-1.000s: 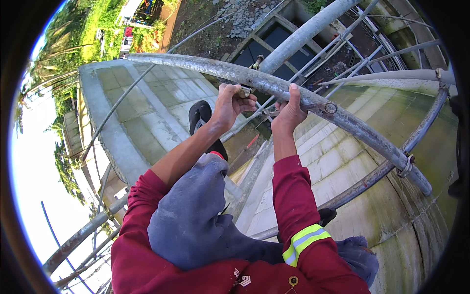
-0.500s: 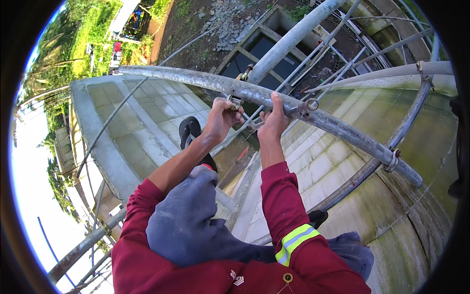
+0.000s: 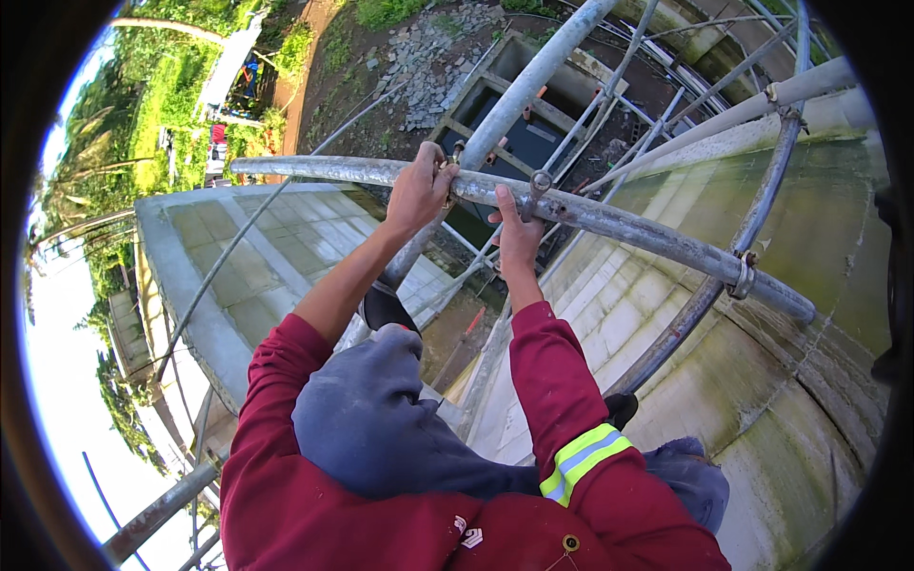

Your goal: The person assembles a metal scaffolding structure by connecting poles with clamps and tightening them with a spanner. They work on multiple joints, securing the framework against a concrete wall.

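Observation:
A long grey scaffold pipe [image 3: 628, 223] crosses in front of me, its near end at the right. My left hand [image 3: 417, 193] is closed at a scaffold coupler [image 3: 456, 157], where this pipe meets a thicker slanting pipe [image 3: 535, 84]. Part of the coupler is hidden behind the fingers. My right hand [image 3: 519, 238] lies just below the crossing pipe, its thumb up against it. That hand is wrapped round a spanner [image 3: 540, 183], whose ring end shows above the pipe.
Another coupler [image 3: 742, 276] joins the crossing pipe to a curved pipe [image 3: 681, 333] at the right. Far below lie a concrete pit [image 3: 455, 109] with dark water and a heap of broken stone [image 3: 428, 57]. Concrete slopes [image 3: 219, 233] lie on both sides. My shoe [image 3: 386, 309] is beside a pipe.
My left hand has moved up onto the coupler at the pipe crossing. The right hand has shifted slightly left and down, and the spanner's ring end has swung left and up.

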A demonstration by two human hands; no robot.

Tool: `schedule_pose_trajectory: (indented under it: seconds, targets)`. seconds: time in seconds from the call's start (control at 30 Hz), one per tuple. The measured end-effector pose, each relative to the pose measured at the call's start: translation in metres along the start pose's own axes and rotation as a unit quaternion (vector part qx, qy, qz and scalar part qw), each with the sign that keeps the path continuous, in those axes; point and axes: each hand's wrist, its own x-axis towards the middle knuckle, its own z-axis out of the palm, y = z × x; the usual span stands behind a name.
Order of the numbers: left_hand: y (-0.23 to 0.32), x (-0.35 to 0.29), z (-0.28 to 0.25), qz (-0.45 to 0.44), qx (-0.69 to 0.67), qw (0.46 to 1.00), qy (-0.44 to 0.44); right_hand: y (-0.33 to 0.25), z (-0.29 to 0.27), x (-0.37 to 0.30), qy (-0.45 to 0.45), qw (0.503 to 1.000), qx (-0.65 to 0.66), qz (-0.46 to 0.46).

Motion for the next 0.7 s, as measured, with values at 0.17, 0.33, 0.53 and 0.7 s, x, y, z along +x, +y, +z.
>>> schedule_pose_trajectory:
  seconds: [0.17, 0.33, 0.53, 0.7]
  targets:
    - [-0.003, 0.034, -0.002, 0.103, 0.197, 0.975, -0.023, -0.003, 0.007, -0.006, 0.031, 0.997, 0.015, 0.069]
    - [-0.013, 0.081, 0.011, -0.073, 0.112, 0.979, -0.152, -0.003, 0.021, -0.009, 0.054, 0.992, 0.068, 0.095]
    - [-0.034, 0.095, 0.019, -0.064, 0.041, 0.987, -0.14, -0.002, 0.01, -0.005, -0.003, 0.996, 0.01, 0.09]
    - [-0.016, 0.094, -0.025, -0.003, 0.009, 0.967, -0.255, 0.001, 0.002, 0.002, 0.003, 0.997, 0.01, 0.075]
